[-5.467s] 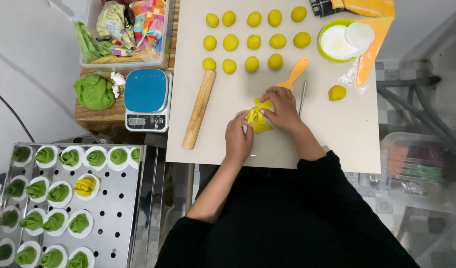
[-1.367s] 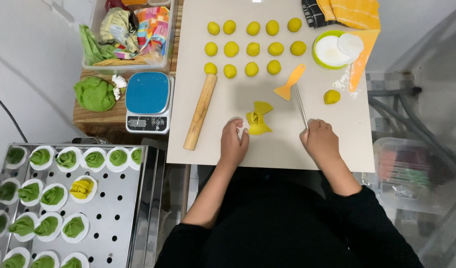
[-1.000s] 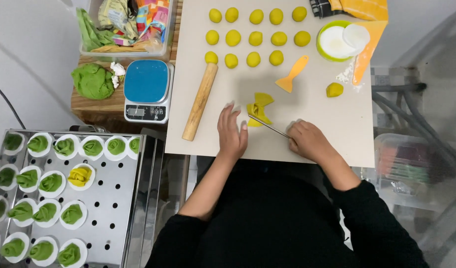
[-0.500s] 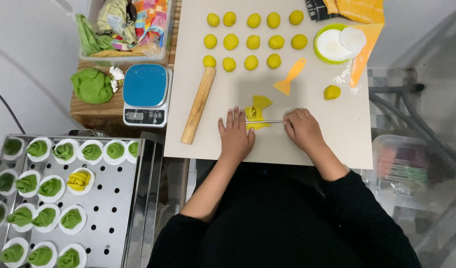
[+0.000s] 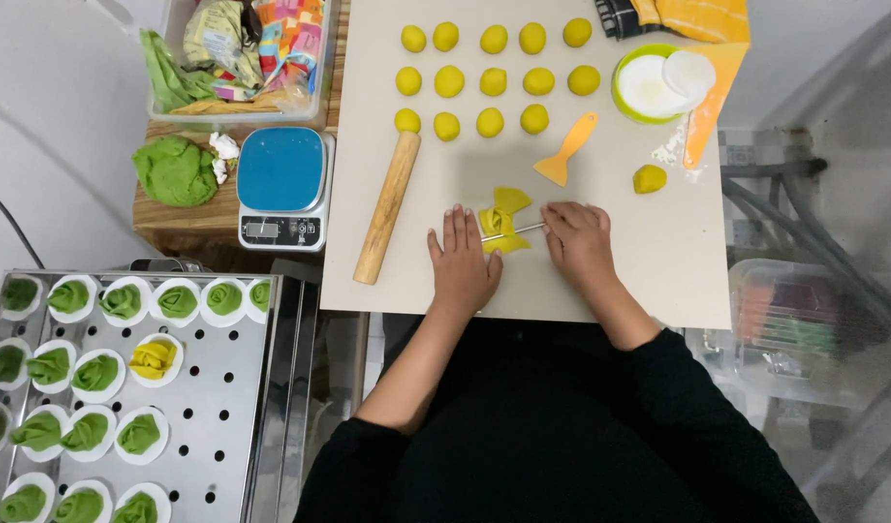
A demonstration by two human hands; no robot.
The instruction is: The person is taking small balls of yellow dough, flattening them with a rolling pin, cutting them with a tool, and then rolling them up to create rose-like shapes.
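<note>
Resting flat on the pale board [image 5: 658,281] that covers the counter, the left hand [image 5: 463,263] lies with fingers spread and open, its fingertips touching the near left edge of a folded piece of yellow dough [image 5: 501,221]. Just to the right, the right hand [image 5: 577,239] is curled around the end of a thin metal rod [image 5: 513,231], which lies across the middle of the yellow dough, pressing a waist into it. Left of the hands, a wooden rolling pin [image 5: 388,206] lies at a slant on the board. Beyond the dough sit an orange plastic scraper [image 5: 566,150] and, further right, one loose lump of yellow dough [image 5: 649,178]. Farther still, rows of yellow dough balls [image 5: 492,79] fill the board's far part, beside a green-rimmed bowl [image 5: 647,89]. Off the board to the left stand a blue kitchen scale [image 5: 281,186] and a mass of green dough [image 5: 176,170]; nearer, a perforated steel tray [image 5: 213,416] holds shaped green pieces and one yellow.
</note>
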